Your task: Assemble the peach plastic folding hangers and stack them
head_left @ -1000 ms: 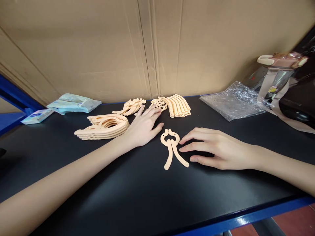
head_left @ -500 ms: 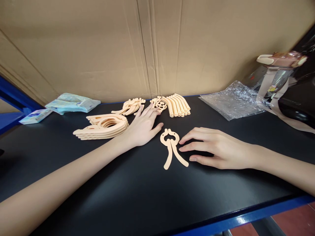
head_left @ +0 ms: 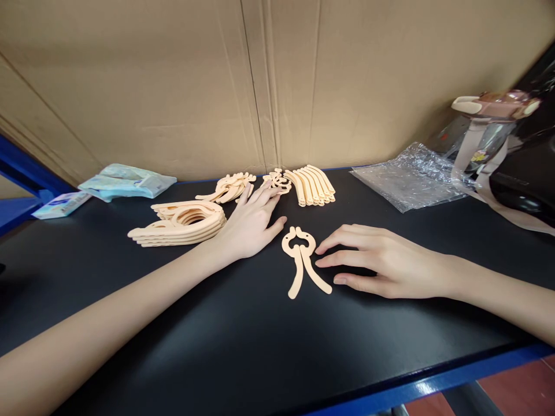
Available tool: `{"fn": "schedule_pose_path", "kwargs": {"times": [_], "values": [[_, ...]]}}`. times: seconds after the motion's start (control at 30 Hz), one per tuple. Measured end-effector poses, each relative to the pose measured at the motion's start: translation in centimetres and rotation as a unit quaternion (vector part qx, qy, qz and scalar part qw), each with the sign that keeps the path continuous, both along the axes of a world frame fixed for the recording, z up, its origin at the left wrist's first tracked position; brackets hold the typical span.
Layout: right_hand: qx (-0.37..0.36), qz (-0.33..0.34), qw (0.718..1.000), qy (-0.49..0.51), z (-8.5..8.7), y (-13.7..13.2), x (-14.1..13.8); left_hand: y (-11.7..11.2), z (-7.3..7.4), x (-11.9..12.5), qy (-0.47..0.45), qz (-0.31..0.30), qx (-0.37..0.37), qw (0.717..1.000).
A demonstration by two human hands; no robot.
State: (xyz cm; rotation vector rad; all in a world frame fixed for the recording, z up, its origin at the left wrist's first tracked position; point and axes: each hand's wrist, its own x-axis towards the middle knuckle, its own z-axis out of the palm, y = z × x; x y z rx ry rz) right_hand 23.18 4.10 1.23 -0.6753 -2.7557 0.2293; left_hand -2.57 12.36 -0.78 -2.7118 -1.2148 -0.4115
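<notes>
Left hand [head_left: 249, 225] flat, open, holding nothing, fingertips on the pile [head_left: 280, 182] beyond it, apparently selecting a piece, which calls for a fine pinch; between the hands lies the pair [head_left: 300, 260], two thin peach arms hooked together on top and splayed below; right hand [head_left: 381, 261] loosely open, empty, fingertips just beside it.

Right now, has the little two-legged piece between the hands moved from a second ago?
No. The two-legged piece lies in the same spot on the black table, just as far in front of the stack of curved strips.
</notes>
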Motion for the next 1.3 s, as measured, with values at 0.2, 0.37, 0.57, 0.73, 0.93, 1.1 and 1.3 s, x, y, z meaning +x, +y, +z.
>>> {"fn": "schedule_pose_path", "kwargs": {"times": [0.2,0.37,0.57,0.73,0.93,1.1,1.3], "values": [[0.001,-0.001,1.0,0.001,0.0,0.0,0.1,-0.7,0.5,0.2,-0.022,0.021,0.024,0.999],[0.004,-0.004,1.0,0.004,-0.1,0.1,0.0,-1.4,0.9,0.2,-0.07,0.015,0.085,0.994],[0.066,-0.098,0.992,0.031,0.1,0.5,0.6,-2.7,1.3,-0.8,-0.101,-0.077,0.154,0.98],[0.116,-0.209,0.97,0.043,0.5,2.0,2.1,-4.6,1.3,-2.4,-0.125,-0.148,0.139,0.971],[0.113,-0.252,0.961,0.0,0.9,5.5,3.2,-6.4,1.4,-3.7,-0.149,-0.147,0.096,0.973],[0.088,-0.207,0.974,-0.017,0.6,8.1,2.7,-6.1,1.1,-3.9,-0.13,-0.156,0.09,0.975],[0.06,-0.217,0.974,-0.006,-1.2,9.1,3.0,-6.0,1.0,-4.1,-0.109,-0.175,0.073,0.976]]}}
